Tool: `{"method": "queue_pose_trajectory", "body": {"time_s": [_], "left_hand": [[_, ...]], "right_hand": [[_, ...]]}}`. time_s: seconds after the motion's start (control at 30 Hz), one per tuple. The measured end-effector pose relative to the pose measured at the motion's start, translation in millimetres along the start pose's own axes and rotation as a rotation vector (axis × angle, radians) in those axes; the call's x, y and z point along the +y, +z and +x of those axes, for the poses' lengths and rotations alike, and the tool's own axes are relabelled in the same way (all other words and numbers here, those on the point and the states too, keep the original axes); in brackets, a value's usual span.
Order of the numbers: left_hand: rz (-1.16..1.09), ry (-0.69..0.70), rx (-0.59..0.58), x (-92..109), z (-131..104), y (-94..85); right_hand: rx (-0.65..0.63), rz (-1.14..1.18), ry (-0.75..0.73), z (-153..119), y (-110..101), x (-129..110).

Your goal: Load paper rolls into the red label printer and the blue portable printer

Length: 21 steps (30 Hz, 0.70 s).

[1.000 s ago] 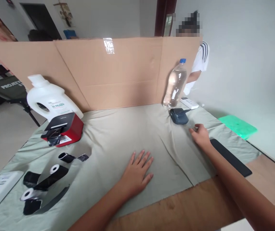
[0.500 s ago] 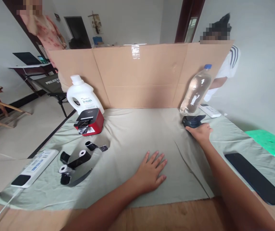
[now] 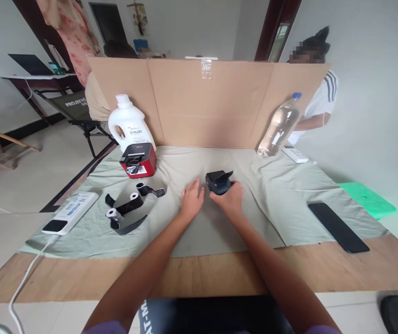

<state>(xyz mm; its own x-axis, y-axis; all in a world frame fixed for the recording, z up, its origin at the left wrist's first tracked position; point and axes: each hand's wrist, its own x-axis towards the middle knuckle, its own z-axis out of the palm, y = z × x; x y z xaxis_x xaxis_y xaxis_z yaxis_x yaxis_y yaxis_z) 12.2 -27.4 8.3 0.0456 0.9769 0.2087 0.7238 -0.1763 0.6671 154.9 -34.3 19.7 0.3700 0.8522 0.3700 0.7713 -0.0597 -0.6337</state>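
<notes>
My right hand grips a small black printer from its near right side, thumb at the front and fingers behind its right edge. A dark strip rises from the printer's top. It sits at the middle of the cloth, apparently resting on it. To its left, my left hand is open with fingers stretched forward, close to the printer but not touching it. Several dark rolls with white cores and loose curled strips lie farther left. Behind them stands a red and black box-shaped device with a shiny black strip in front.
A white jug and a clear water bottle stand before the cardboard screen. A white power strip with a cable lies left, a black phone right. Two people are beyond the screen.
My right hand has brought the black printer from beside the bottle leftward to the middle. My left hand has lifted from lying flat and moved left and forward. The view has shifted.
</notes>
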Motion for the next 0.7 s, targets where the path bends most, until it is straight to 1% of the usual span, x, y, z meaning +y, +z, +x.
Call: {"method": "queue_pose_trajectory", "body": {"time_s": [0.07, 0.13, 0.27, 0.47, 0.7], "left_hand": [[0.008, 0.063, -0.031, -8.2, 2.7, -1.4], [0.008, 0.109, -0.063, -13.6, 2.4, 2.4], [-0.011, 0.124, -0.103, -20.5, 3.5, 12.5], [-0.138, 0.116, -0.044, -25.5, 8.5, 13.5], [-0.329, 0.040, 0.000, -30.7, 9.7, 16.3]], "right_hand": [[-0.011, 0.010, -0.002, -13.6, 0.1, -6.3], [-0.010, 0.006, -0.002, -22.9, 1.3, -6.9], [0.007, -0.015, -0.013, -31.7, 7.6, 2.1], [-0.042, 0.015, -0.005, -33.9, 12.7, 10.9], [-0.081, 0.025, 0.002, -34.8, 9.8, 12.4]]}}
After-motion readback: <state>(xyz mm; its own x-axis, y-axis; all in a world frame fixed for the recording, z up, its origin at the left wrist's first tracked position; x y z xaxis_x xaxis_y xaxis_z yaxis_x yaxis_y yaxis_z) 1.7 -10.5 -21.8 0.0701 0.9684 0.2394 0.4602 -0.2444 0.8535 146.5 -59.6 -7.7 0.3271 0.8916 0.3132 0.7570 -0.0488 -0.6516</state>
